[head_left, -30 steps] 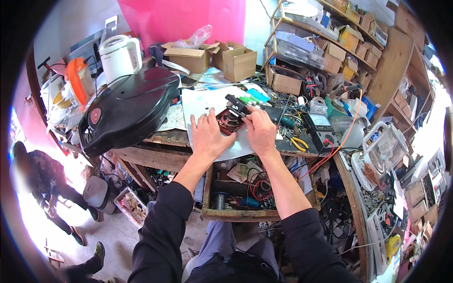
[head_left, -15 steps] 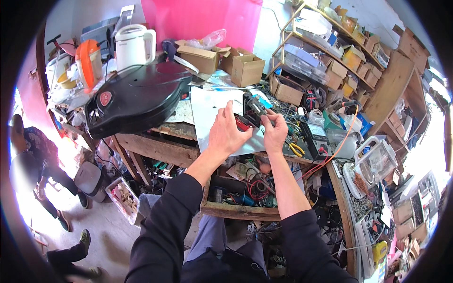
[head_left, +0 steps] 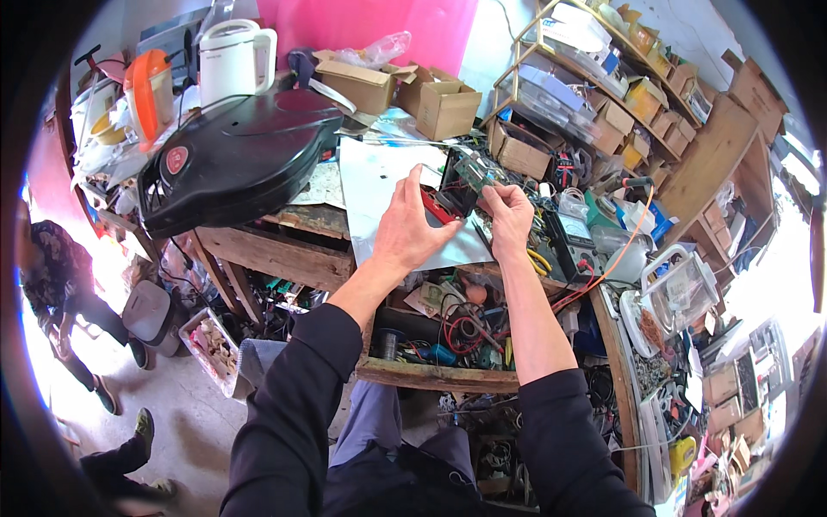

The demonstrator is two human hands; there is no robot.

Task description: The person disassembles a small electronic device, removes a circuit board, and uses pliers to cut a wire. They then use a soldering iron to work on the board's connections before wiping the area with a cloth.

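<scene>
On a white sheet lies a black and red plastic housing. My left hand grips it from the left, with the thumb at its near edge and the fingers along the far side. A green circuit board is tilted up over the housing's right part. My right hand pinches the board's near right edge between thumb and fingers. Whether the board is fully apart from the housing I cannot make out.
A large black appliance stands left on the bench. Cardboard boxes are behind. Yellow-handled pliers and a meter lie right. An open drawer holds wires below. Another person is at far left.
The circuit board has tipped up, and its green face now shows more. My right hand has shifted slightly right. The whole view has shifted a little.
</scene>
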